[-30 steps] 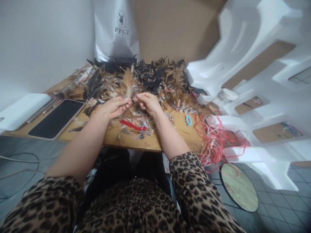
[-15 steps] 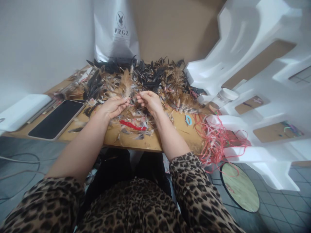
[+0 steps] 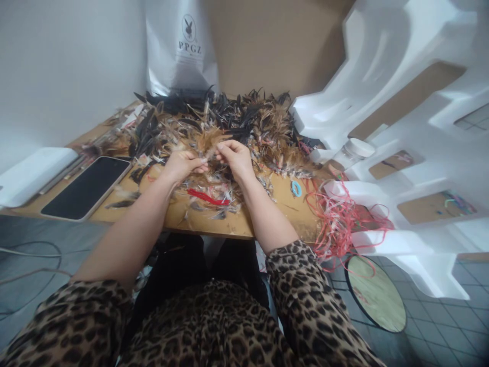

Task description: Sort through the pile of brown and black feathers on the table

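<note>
My left hand (image 3: pixel 183 165) and my right hand (image 3: pixel 237 158) meet over the wooden table (image 3: pixel 282 204), both pinched on a small bundle of brown feathers (image 3: pixel 209 140) held between them. A thin red strand seems to run between the fingertips. A big pile of brown and black feathers (image 3: pixel 229 122) lies just beyond the hands. A red strip (image 3: pixel 208 197) lies on the table below my wrists.
A dark phone (image 3: pixel 87 186) and a white flat device (image 3: pixel 32 173) lie at the left. A tangle of red bands (image 3: pixel 340 219) hangs off the right edge by a blue ring (image 3: pixel 296 189). White foam packing (image 3: pixel 401 132), a white-lidded jar (image 3: pixel 353 153) and a silver bag (image 3: pixel 181 48) stand behind.
The feather bundle has tipped from upright to lying lower and rightward between my hands. Both hands shifted slightly up and stayed pinched together.
</note>
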Demonstrator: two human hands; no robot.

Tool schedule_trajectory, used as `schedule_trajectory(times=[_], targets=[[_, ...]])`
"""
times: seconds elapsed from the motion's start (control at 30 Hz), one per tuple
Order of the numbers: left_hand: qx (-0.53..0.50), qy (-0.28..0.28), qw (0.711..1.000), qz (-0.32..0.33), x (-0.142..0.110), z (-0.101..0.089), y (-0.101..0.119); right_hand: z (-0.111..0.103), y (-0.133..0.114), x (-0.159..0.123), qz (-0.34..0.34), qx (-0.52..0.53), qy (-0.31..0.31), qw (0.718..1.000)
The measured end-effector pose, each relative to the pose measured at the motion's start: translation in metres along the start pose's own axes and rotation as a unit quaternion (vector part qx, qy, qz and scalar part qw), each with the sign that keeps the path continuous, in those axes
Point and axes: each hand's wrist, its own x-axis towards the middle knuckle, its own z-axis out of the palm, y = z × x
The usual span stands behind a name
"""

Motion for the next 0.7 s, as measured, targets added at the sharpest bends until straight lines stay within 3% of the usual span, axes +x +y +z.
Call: schedule_trajectory(times=[0.3,0.5,0.6,0.7], targets=[[0.065,-0.046,0.997,-0.002,-0.010,0.005,0.009,0.005,0.003,-0.002,-0.021,-0.035,0.006,0.999],[0.033,0.004,0.999,0.001,-0.003,0.000,0.004,0.005,0.000,-0.009,-0.083,-0.146,-0.026,0.986],[0.069,-0.007,0.997,0.015,-0.003,-0.001,0.004,0.006,-0.006,-0.017,-0.176,-0.282,-0.078,0.940],[0.175,-0.064,0.983,0.007,-0.010,0.001,0.011,0.009,-0.010,-0.023,-0.269,-0.415,-0.151,0.856]])
